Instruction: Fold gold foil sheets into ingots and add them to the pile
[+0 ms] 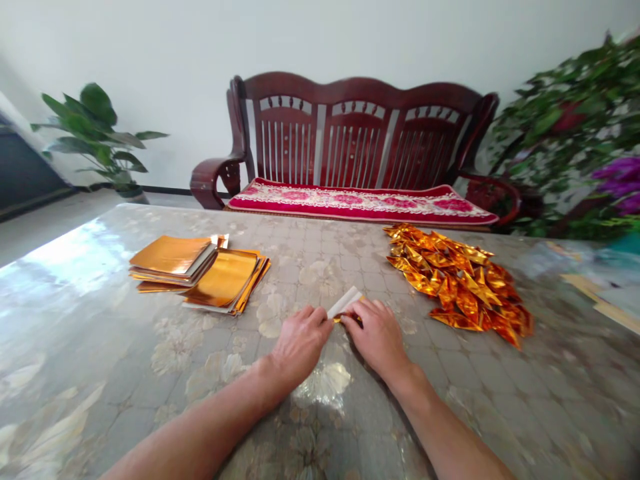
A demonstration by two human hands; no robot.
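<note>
Both hands hold one partly folded sheet of gold foil paper [345,302] over the middle of the table, its pale underside showing and a bit of gold at the near edge. My left hand [306,337] is closed on its left end, fingers curled. On the right end, my right hand [376,332] pinches it between thumb and fingers. To the left lie two overlapping stacks of flat gold foil sheets [220,277]. A heap of folded gold foil pieces [457,280] with pointed ends lies to the right.
A flower-patterned cover lies over the table [210,413]. Clear plastic [560,257] and other items are at the far right. Behind the table stands a dark red wooden bench [353,140] with a red cushion [360,200]. Plants flank it.
</note>
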